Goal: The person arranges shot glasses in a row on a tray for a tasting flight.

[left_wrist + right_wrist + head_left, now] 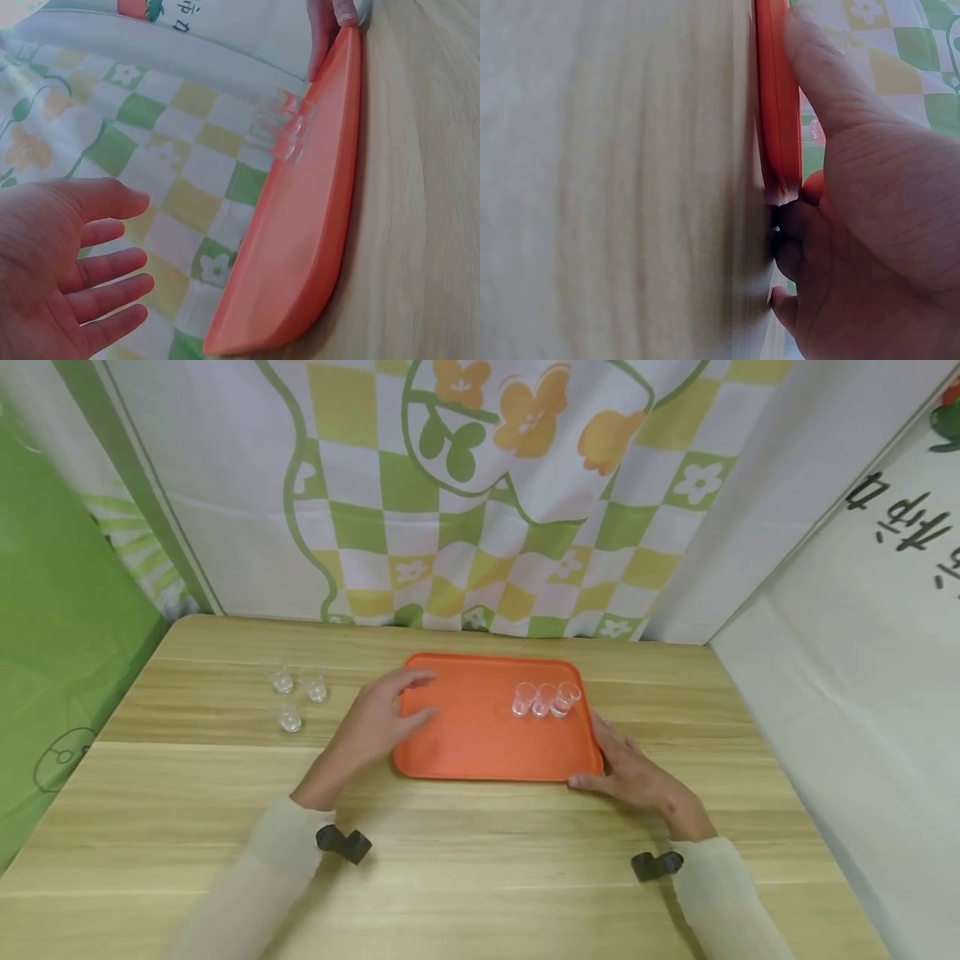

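An orange tray [480, 727] lies on the wooden table, with three small clear cups [542, 703] in a row near its right end. My right hand [637, 772] grips the tray's near right corner. Its thumb [832, 82] lies along the front rim, and the other fingers are at the right side, partly hidden in the right wrist view. Over the tray's left edge is my left hand [378, 710], holding nothing, its thumb and fingers spread apart. The left wrist view shows its palm [37, 285] beside the tray's left end.
Three more clear cups [288, 720] stand on the table [480, 877] to the left of the tray. A checked, flowered curtain [480, 552] hangs behind the table's far edge. White sheeting [840, 693] borders the right side, and green cloth [67, 610] the left.
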The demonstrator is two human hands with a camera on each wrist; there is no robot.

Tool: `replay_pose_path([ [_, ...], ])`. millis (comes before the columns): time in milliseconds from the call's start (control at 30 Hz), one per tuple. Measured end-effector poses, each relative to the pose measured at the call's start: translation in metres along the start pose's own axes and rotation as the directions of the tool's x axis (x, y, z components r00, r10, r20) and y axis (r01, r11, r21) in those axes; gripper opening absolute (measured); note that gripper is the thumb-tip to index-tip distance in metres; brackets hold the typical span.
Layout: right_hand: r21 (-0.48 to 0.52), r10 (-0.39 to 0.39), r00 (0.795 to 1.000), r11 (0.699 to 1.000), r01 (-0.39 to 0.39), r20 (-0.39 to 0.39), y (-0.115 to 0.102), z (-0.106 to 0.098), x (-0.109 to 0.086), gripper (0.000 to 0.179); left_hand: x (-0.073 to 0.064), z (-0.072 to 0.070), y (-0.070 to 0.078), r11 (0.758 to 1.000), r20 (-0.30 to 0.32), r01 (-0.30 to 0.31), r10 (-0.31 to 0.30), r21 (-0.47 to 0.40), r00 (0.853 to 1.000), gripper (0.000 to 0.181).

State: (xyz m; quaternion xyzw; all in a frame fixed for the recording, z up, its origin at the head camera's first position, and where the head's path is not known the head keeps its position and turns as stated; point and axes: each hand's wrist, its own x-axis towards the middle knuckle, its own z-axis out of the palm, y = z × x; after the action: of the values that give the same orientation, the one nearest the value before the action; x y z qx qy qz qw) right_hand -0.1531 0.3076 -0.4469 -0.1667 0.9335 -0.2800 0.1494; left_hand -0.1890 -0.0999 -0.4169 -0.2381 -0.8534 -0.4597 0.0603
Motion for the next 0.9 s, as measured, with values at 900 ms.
replay_pose_path([
  [900,0.000,0.001,1.000,1.000,-0.001,0.002,0.000,0.000,0.000,0.114,-0.044,-0.086,-0.023,0.988,-0.196,0.090,-0.064,0.128,0.979,0.038],
])
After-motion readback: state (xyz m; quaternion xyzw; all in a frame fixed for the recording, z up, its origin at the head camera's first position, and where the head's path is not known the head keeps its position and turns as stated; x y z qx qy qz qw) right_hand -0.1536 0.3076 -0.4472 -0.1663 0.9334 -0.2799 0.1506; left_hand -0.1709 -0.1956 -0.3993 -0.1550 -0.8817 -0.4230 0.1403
